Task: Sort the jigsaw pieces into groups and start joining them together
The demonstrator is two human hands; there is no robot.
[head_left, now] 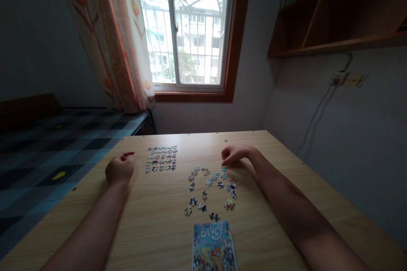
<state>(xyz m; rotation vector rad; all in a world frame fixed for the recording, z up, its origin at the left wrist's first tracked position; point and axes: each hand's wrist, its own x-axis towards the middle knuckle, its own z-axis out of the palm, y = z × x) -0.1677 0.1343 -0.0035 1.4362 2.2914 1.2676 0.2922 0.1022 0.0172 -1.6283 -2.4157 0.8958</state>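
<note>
My left hand [120, 168] rests on the wooden table [280, 165] with its fingers curled in, just left of a block of joined puzzle pieces [161, 159]; nothing shows inside it. My right hand [234, 154] hovers low over the far edge of several loose puzzle pieces [212, 186], fingers bent and pinched together; what they hold, if anything, is too small to see. A printed card or box with a cartoon picture [214, 245] lies near the table's front edge between my arms.
One stray puzzle piece [225, 140] lies near the table's far edge. A bed with a checked cover [47, 148] stands left of the table. A window [190, 25] with a curtain [111, 38] is ahead. Wooden shelves [337, 8] and a wall socket [338, 78] are on the right.
</note>
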